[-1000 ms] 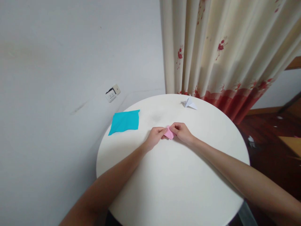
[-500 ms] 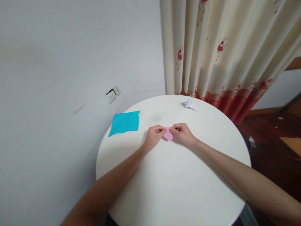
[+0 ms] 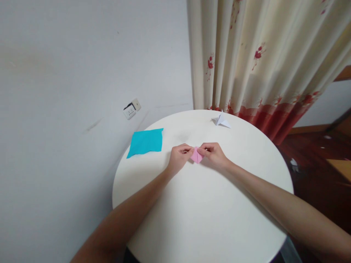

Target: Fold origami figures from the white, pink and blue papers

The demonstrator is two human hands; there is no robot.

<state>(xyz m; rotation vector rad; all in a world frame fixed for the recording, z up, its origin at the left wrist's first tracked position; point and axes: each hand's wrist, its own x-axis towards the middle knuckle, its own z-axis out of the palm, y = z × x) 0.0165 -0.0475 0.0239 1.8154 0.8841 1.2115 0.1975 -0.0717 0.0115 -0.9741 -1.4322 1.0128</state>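
Between my two hands is a small folded piece of pink paper (image 3: 196,157), shaped like a diamond with a crease down its middle. My left hand (image 3: 179,157) pinches its left upper edge between thumb and fingers. On the opposite side my right hand (image 3: 214,154) grips the right upper edge the same way, thumb on top. The paper's lower point faces me; its upper part is partly covered by my thumbs. Both hands are over the middle of the round white table (image 3: 203,212).
A sheet of blue paper (image 3: 146,141) lies at the table's left edge. Toward the far right edge stands a folded white paper crane (image 3: 221,120). Behind are a wall with a socket (image 3: 129,112) and a floral curtain (image 3: 263,65).
Almost nothing differs. Both hands keep their pinch on the pink paper, and the view has shifted very slightly.
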